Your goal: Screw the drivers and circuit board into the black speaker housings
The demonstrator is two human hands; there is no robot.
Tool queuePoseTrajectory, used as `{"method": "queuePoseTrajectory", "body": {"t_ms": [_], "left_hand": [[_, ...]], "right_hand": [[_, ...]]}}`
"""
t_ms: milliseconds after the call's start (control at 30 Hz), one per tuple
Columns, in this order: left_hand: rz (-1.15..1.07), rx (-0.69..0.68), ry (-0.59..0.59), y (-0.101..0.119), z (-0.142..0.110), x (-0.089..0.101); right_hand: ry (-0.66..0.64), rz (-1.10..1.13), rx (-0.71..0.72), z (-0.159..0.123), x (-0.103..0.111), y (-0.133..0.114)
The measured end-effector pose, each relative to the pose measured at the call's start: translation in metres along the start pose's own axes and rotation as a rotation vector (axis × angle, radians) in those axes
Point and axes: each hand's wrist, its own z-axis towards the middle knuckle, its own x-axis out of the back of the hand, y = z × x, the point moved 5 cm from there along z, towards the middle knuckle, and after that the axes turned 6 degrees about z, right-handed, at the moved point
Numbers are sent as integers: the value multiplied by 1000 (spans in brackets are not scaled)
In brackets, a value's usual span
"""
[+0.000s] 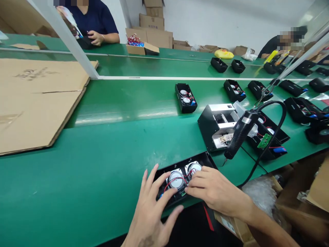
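In front of me a black speaker housing (pixel 207 159) lies on the bench with its inside facing up. Two round speaker drivers sit in it: the left driver (pixel 176 179) shows well, while the right driver (pixel 194 168) is partly covered by my fingers. Red and black wires (pixel 180 177) run across the drivers. My left hand (pixel 154 206) reaches over the left end of the housing, fingers spread, fingertips close to the left driver. My right hand (pixel 213 188) is closed over the right driver and wires, its fingertips bunched together; what they pinch is hidden.
A black electric screwdriver (pixel 241 135) hangs by its cable right of the housing, beside a screw feeder (pixel 218 127). Several open speaker housings (pixel 186 98) stand on the green bench. Flattened cardboard (pixel 38 103) lies left. Two people sit across the bench.
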Motion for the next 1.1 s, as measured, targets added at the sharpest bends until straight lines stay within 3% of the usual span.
{"method": "queuePoseTrajectory", "body": {"t_ms": [100, 233, 467, 567, 900, 1000, 1100], "left_hand": [[51, -55, -6, 5, 3, -8], [5, -33, -3, 4, 5, -19], [-45, -24, 5, 3, 5, -21], [-28, -55, -20, 5, 9, -18], [137, -194, -91, 13, 11, -24], [78, -214, -195, -2, 23, -26], [-40, -170, -419, -26, 46, -28]], "right_hand": [[-108, -40, -24, 3, -11, -4], [-184, 34, -34, 4, -18, 3], [-88, 277, 13, -1, -23, 18], [-138, 332, -36, -2, -24, 18], [-222, 134, -31, -1, -24, 9], [-253, 53, -63, 11, -21, 7], [-319, 132, -129, 32, -11, 20]]}}
